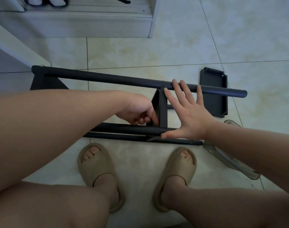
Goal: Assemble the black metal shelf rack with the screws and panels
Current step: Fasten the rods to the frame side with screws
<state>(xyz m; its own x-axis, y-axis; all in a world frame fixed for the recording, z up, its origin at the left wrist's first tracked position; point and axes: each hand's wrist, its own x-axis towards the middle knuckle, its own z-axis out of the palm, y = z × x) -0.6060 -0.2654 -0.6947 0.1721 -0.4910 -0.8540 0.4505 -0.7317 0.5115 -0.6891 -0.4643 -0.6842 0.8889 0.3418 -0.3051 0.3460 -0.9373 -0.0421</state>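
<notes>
A black metal rack lies on its side on the tiled floor in the head view. Its long upper pole (107,77) runs left to right, and a lower pole (132,129) lies nearer my feet. A black panel (161,107) stands on edge between the two poles. My left hand (138,111) has its fingers curled at the panel's lower left edge, pinching something too small to make out. My right hand (188,112) is spread flat with straight fingers, fingertips on the upper pole and thumb on the lower pole.
A loose black panel (213,92) lies flat on the floor at the right, behind the pole's end. A third thin black pole (173,141) lies in front of the rack. A clear plastic bag (229,160) lies right of my sandalled feet. White furniture (91,25) stands behind.
</notes>
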